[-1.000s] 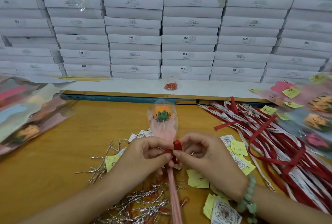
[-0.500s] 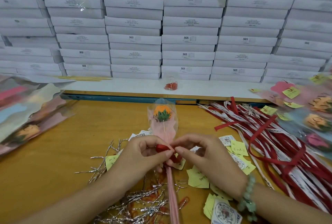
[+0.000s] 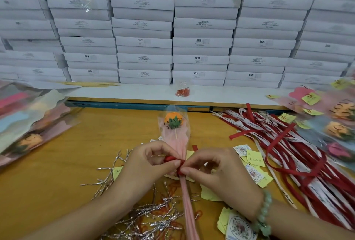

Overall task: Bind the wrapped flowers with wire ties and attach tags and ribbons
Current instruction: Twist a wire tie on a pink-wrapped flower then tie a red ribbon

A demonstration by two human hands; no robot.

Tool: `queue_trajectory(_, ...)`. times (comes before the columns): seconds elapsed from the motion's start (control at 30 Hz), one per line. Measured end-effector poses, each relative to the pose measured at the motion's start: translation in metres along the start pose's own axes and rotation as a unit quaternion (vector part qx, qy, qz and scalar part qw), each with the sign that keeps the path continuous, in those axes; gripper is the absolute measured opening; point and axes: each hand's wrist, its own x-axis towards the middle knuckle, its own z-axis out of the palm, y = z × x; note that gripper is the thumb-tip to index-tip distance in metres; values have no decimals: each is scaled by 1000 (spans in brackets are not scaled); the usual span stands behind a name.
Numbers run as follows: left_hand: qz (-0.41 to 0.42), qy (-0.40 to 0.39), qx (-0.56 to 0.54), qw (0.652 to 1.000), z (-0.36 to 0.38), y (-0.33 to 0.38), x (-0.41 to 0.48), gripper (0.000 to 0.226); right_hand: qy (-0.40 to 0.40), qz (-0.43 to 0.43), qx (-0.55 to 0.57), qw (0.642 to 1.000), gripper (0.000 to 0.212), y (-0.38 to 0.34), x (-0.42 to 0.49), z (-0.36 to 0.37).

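At the centre of the yellow wooden table (image 3: 63, 164), as seen from the head camera, a single wrapped flower (image 3: 173, 124) is laid lengthwise. Its orange bloom is pointed away toward the boxes, and its pink paper stem is run back between the two forearms.

A red ribbon (image 3: 171, 158) is wound round the gathered neck of the wrapping, right where the sleeve narrows. One side of it is pinched between thumb and forefinger of the left hand (image 3: 146, 164), with the other fingers curled in. The other side is nipped by the thumb and fingertip of the right hand (image 3: 221, 172), fingers likewise curled. The two hands are brought almost together at the ribbon. A green bead bracelet (image 3: 264, 212) is worn on the right wrist.

Beneath and nearer than the hands, a tangle of silver wire ties (image 3: 149, 218) is spread over the table. Yellow paper notes (image 3: 254, 158) and round printed tags (image 3: 240, 227) are scattered to the right of the stem. Further right a heap of red and white ribbons (image 3: 288, 143) is strewn, and beyond it a pile of tagged flowers (image 3: 338, 128) is seen at the edge. A stack of sleeved flowers (image 3: 28, 124) is laid at the left edge.

Behind, on a white shelf (image 3: 134, 90), a small clear jar of red clips (image 3: 182, 89) is set before a wall of stacked white boxes (image 3: 144, 41).
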Motion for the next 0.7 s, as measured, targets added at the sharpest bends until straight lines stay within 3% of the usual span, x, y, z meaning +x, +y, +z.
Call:
queue_trajectory(0.2, 35, -17, 52, 998, 4, 6, -3, 25, 33, -6, -60, 998, 32, 2, 3, -2)
queue_trajectory(0.33, 53, 3, 90, 995, 6, 9, -6, 19, -5, -8, -24, 1000, 30, 0, 2, -1)
queue_trajectory(0.57, 115, -2, 145, 983, 8, 11, -9, 18, -14, -30, -85, 996, 26, -3, 0, 3)
queue_trajectory(0.7, 142, 6, 157, 977, 9, 9, -9, 20, -48, 5, -97, 994, 25, -4, 1, 7)
